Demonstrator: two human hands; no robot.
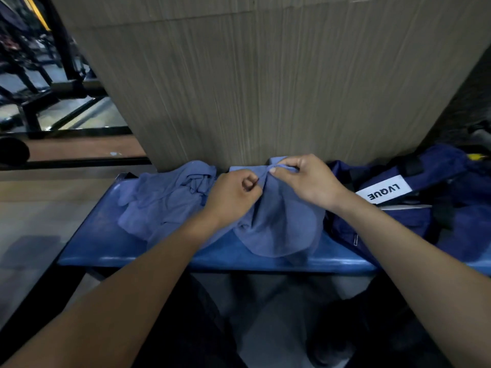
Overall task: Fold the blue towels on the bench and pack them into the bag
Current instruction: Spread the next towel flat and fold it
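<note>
A light blue towel (281, 224) hangs bunched over the middle of the blue bench (101, 245), its lower edge reaching the bench's front lip. My left hand (231, 197) grips a fold of it near the top. My right hand (308, 179) pinches the towel's upper edge just beside the left hand. More crumpled blue towels (164, 200) lie in a heap to the left on the bench. A dark navy bag (414, 197) with a white "LVQUE" label (382, 192) sits on the bench to the right, touching the held towel.
A tall wood-grain panel (265, 88) rises directly behind the bench. Wooden floor (39, 208) spreads to the left, with black gym equipment frames (39, 83) beyond it. My dark-trousered legs (191, 328) show below the bench's front edge.
</note>
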